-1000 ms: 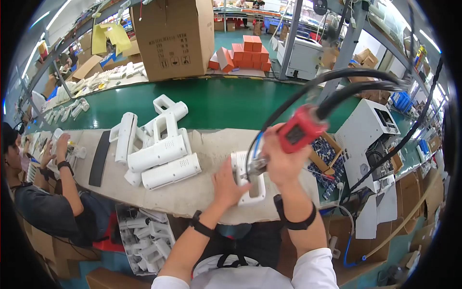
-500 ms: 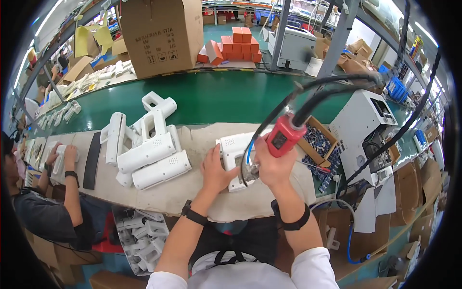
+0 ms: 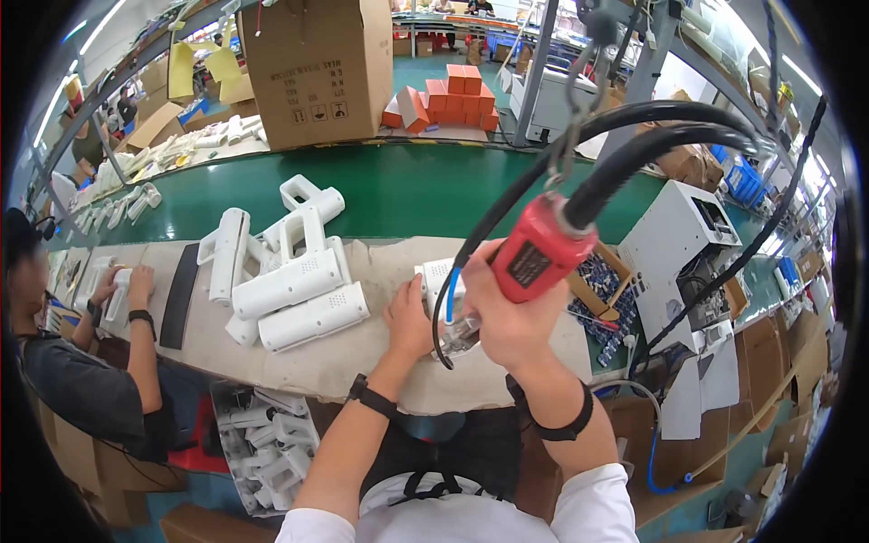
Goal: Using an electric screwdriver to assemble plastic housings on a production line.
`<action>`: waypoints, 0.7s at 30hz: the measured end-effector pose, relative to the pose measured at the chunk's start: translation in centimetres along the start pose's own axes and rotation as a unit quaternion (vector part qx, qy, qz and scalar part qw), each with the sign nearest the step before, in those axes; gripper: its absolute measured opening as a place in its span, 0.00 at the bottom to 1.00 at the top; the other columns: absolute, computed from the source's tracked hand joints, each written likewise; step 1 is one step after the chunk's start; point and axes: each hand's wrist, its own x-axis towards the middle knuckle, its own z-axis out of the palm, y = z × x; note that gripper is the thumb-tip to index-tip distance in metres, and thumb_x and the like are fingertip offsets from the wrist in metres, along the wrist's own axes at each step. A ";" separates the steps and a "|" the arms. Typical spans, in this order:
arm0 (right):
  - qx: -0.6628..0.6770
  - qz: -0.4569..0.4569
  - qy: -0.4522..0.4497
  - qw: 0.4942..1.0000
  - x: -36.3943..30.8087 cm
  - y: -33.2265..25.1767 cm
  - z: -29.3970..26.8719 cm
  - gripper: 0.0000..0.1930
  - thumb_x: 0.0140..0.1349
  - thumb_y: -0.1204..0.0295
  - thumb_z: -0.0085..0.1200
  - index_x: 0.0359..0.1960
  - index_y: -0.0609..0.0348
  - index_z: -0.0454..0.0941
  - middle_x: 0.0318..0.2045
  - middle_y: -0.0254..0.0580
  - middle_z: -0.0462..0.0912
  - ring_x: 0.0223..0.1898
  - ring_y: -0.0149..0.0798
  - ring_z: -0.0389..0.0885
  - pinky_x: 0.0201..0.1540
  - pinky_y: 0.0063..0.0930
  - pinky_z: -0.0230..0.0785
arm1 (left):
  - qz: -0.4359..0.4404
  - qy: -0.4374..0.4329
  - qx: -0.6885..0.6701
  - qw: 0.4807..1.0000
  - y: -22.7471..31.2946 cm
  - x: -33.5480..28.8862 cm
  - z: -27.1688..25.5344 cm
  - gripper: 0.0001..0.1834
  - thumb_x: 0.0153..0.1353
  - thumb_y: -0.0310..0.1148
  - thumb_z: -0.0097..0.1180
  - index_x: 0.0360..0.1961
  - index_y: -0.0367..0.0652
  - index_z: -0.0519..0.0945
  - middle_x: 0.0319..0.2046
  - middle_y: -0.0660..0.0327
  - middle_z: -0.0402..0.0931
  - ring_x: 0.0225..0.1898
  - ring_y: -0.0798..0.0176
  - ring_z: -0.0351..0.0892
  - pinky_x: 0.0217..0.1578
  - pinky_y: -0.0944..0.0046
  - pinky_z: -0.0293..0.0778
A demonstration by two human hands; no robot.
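Right hand (image 3: 507, 317) clenched on red powered screwdriver (image 3: 536, 258), left hand (image 3: 412, 319) pressed flat on white plastic housing (image 3: 438, 276) between both; judged light, rigid, slippery—best gripped by edges.

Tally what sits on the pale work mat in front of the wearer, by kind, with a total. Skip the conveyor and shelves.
White plastic housings piled at left: about 5, overlapping, so the count is approximate
White housing under the left hand: 1
Red powered screwdriver in the right hand: 1
Black flat strip: 1
Total: about 8
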 end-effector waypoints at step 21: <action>-0.055 0.045 0.053 0.996 2.7 -0.6 -2.7 0.10 0.55 0.78 0.58 0.39 0.64 0.73 0.22 0.35 0.76 0.22 0.26 0.76 0.23 0.18 0.67 | -0.057 0.021 -0.046 0.997 5.6 -2.9 -3.0 0.48 0.43 0.28 0.65 0.66 0.38 0.56 0.59 0.47 0.62 0.57 0.47 0.68 0.53 0.59 0.69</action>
